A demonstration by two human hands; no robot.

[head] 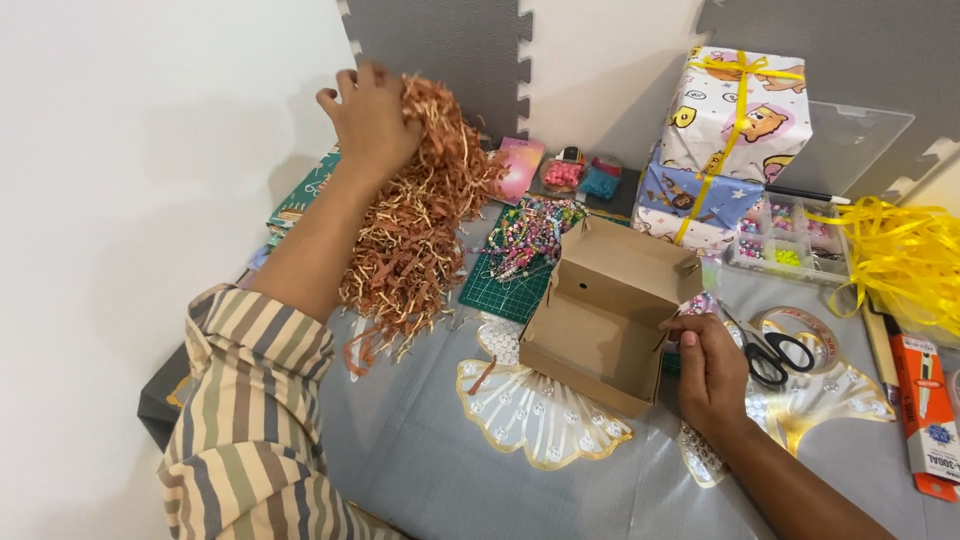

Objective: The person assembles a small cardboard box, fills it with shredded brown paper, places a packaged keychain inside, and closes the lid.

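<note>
My left hand [370, 115] is raised at the back left and grips a clump at the top of a big pile of brown shredded paper [415, 235]. My right hand [710, 375] pinches the right side wall of an open, empty brown cardboard box [600, 325] that stands on the grey table [420, 460]. The box lid flap stands up behind it. The shredded paper lies just left of the box, hanging down from my left hand to the table.
Two wrapped gifts with yellow ribbon [730, 130] are stacked at the back. Beads [530, 230] lie on a green cutting mat [505, 290]. Black scissors [770, 355], a tape roll [810, 335], yellow ribbon [900, 260], a bead organizer [790, 240] and white-gold doilies [540, 415] surround the box.
</note>
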